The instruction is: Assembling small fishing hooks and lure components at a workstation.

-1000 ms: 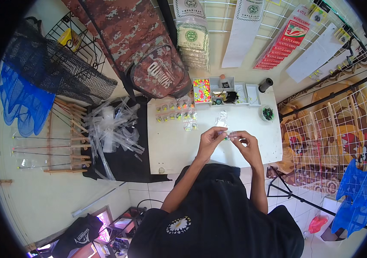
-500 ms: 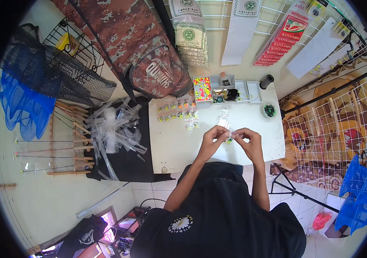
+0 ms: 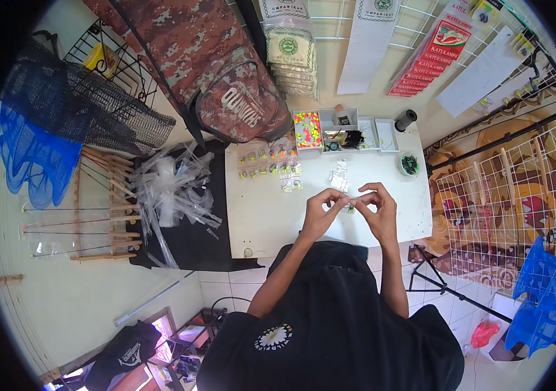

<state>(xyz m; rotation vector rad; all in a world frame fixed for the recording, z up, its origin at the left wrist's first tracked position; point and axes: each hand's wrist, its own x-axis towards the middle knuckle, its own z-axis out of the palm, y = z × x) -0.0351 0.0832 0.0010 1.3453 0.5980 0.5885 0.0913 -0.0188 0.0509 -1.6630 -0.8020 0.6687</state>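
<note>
Both hands meet over the white table, close to its front edge. My left hand pinches the top of a small clear plastic packet with thumb and index finger. My right hand pinches the same packet from the other side, its index finger arched up. Something small, green and yellow shows at the packet's bottom; its kind is too small to tell. Just beyond my fingers lie several flat clear bags. Filled packets with small round, bright-coloured contents are laid out in rows to the left.
At the back stands a grey divided tray with coloured beads and dark small parts. A round tub and a black cylinder sit at right. Loose plastic strips lie on black cloth left of the table. A camouflage bag hangs behind.
My right index finger has lifted and arched away from the packet's top. Both hands stay in nearly the same place, still pinching the packet. The whole view has shifted slightly.
</note>
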